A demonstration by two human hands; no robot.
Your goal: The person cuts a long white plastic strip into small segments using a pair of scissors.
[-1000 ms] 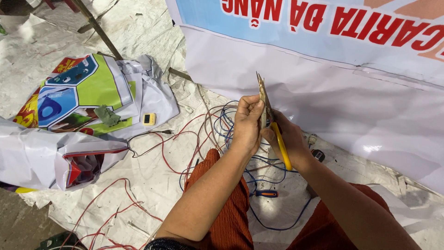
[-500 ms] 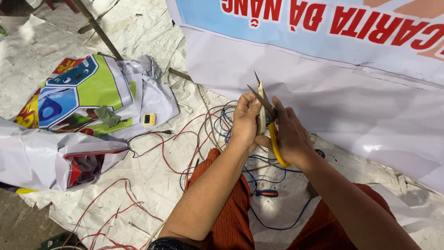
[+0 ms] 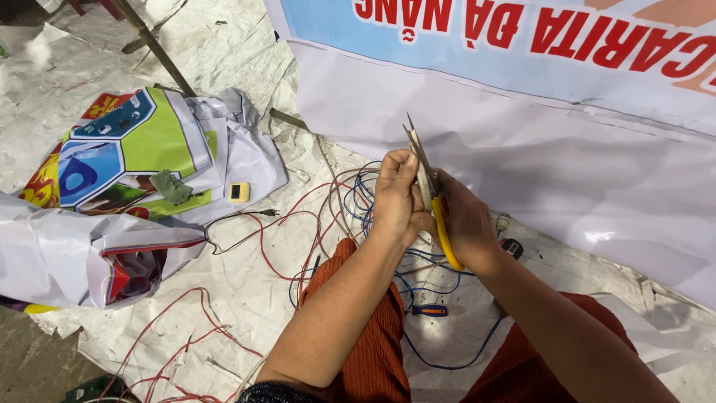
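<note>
Scissors (image 3: 431, 195): 1 yellow-handled pair | right hand (image 3: 464, 224) grip clenched on handle | left hand (image 3: 397, 195) grip pinching blades

White-and-blue banner (image 3: 522, 112) upper right, colourful printed sheet (image 3: 127, 149) left

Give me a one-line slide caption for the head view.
Both hands, left and right, work yellow-handled pliers above tangled wires.
</note>
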